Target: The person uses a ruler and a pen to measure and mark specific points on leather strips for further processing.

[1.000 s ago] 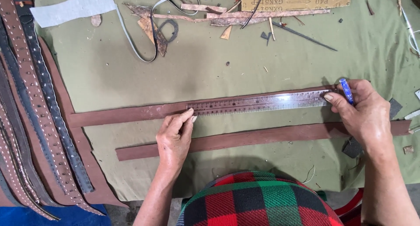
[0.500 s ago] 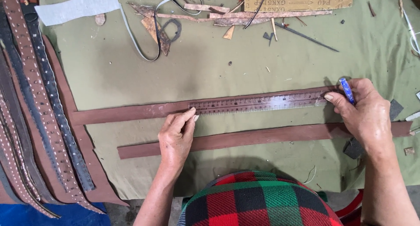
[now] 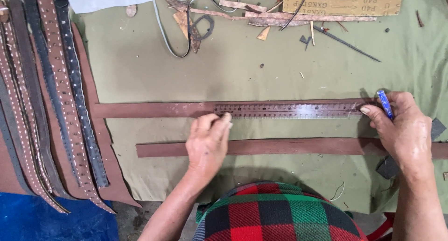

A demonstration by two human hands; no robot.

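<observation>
A metal ruler (image 3: 289, 110) lay flat on a long reddish-brown leather strip (image 3: 154, 110), both running left to right across the desk (image 3: 233, 77), just ahead of both hands. The left hand (image 3: 207, 145) pressed bunched fingertips onto the ruler's left end; the right hand (image 3: 403, 131) pinched a blue pen (image 3: 385, 104) at the ruler's right end, so each hand held one end. A second strip (image 3: 289, 146), matte and straight-edged, lay parallel nearer the body, passing under both hands. Green cloth covered the desk. Studded belts (image 3: 51, 96) lay at left; leather scraps (image 3: 242, 14) and a sandpaper sheet (image 3: 345, 0) lay at the far edge
</observation>
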